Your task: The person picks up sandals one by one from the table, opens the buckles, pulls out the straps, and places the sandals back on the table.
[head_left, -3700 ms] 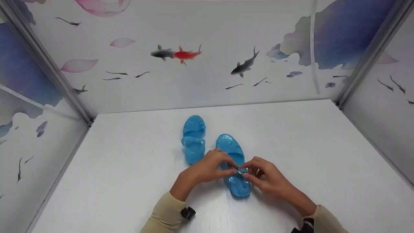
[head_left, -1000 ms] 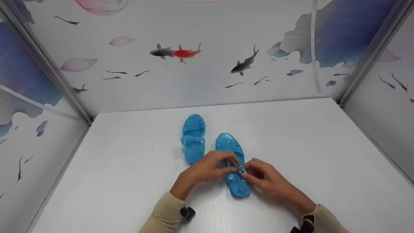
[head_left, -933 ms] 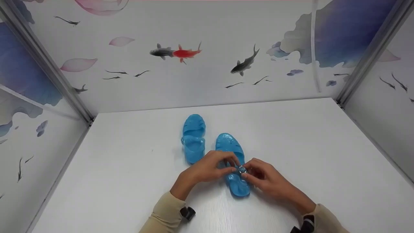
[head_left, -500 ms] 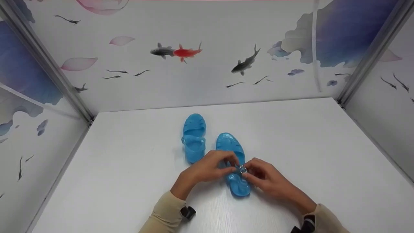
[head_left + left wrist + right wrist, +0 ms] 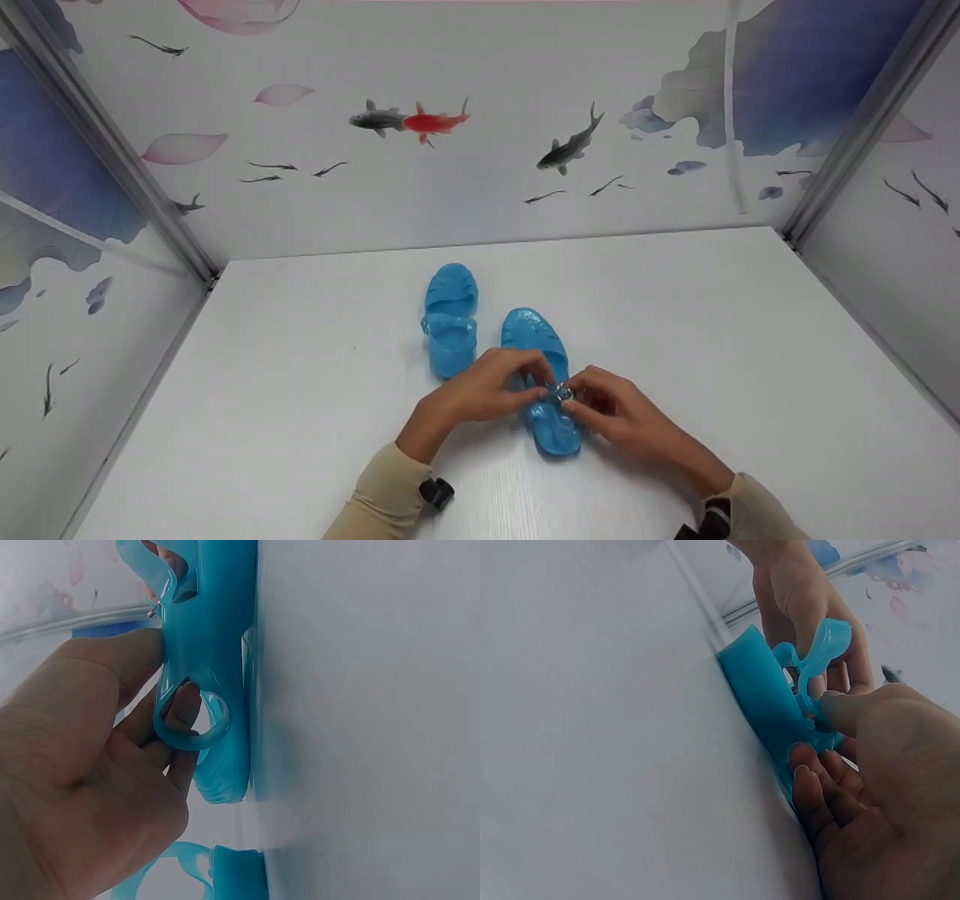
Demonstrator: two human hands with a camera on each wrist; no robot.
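Observation:
A glossy blue jelly sandal [image 5: 531, 328] lies on the table under both hands, toe pointing away. My left hand [image 5: 484, 386] reaches over it from the left and pinches its strap; in the left wrist view the thumb presses the sandal's side [image 5: 206, 637] and fingers pass behind a round strap loop [image 5: 191, 739]. Opposite, my right hand [image 5: 619, 409] pinches the small shiny buckle [image 5: 564, 392] between thumb and index finger. In the right wrist view, its other fingers rest curled beside the sole [image 5: 761, 694], and the heel strap [image 5: 829, 645] stands up. Fingers partly hide the strap end.
The second blue sandal [image 5: 451, 289] sits to the left and farther back, its strap across it. A white table [image 5: 300, 375] spreads around, bounded by a printed back wall [image 5: 480, 195] and side panels with metal posts.
The buckle has turned between the fingers and shifted slightly right over the last few seconds. My left fingers have risen a little from the strap. Both sandals keep their places.

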